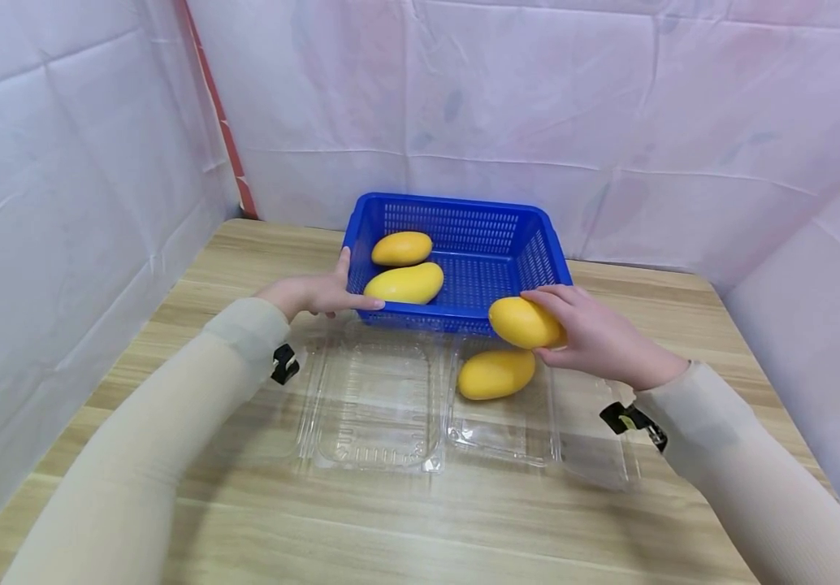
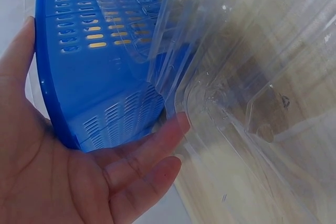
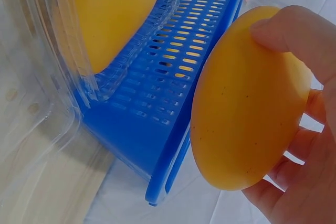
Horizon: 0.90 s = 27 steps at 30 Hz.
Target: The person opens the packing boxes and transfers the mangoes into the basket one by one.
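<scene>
A yellow mango (image 1: 522,322) is held in my right hand (image 1: 595,333), above the front rim of a blue plastic basket (image 1: 456,311). In the right wrist view, the thumb presses one side of this mango (image 3: 249,103) and the other fingers support its far side. My left hand (image 1: 318,294) touches the basket's front left corner, fingers spread and fairly straight. Two mangoes lie inside the basket on its left, a rear one (image 1: 401,249) and a front one (image 1: 405,283). Another mango (image 1: 496,374) rests in a clear plastic clamshell box (image 1: 500,443) below my right hand.
A second clear clamshell box (image 1: 379,406), with its lid folded out leftward, lies left of the one holding a mango. Both stand on a wooden table (image 1: 405,528) in front of the basket. Pale sheeting (image 1: 508,97) hangs behind and on both sides.
</scene>
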{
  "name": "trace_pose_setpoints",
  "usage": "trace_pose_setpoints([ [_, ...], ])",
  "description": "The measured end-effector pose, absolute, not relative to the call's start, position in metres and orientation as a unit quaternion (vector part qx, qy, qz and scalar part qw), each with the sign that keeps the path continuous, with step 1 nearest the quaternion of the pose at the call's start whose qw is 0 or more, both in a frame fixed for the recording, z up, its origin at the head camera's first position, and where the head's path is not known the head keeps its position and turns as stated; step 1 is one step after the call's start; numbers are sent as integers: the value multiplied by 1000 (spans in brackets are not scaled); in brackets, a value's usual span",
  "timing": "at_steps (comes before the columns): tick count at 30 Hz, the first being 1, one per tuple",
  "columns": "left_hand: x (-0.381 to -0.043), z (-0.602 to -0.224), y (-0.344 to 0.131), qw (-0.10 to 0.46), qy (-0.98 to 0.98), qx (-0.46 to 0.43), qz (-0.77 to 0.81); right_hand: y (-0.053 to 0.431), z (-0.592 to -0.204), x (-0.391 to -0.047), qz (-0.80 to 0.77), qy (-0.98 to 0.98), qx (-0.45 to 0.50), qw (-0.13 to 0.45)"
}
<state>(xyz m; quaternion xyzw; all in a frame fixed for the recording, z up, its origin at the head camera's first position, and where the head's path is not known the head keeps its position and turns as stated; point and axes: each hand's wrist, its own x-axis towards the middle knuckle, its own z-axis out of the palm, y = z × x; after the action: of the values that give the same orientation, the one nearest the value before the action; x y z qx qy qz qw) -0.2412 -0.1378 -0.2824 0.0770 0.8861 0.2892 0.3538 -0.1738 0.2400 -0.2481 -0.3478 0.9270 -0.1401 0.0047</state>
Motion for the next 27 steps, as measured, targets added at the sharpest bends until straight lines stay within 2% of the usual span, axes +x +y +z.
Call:
trace_pose_setpoints([
  [27,-242,-281,-138,361,882,72,294,236,-241,-188,-128,932,-340,8],
])
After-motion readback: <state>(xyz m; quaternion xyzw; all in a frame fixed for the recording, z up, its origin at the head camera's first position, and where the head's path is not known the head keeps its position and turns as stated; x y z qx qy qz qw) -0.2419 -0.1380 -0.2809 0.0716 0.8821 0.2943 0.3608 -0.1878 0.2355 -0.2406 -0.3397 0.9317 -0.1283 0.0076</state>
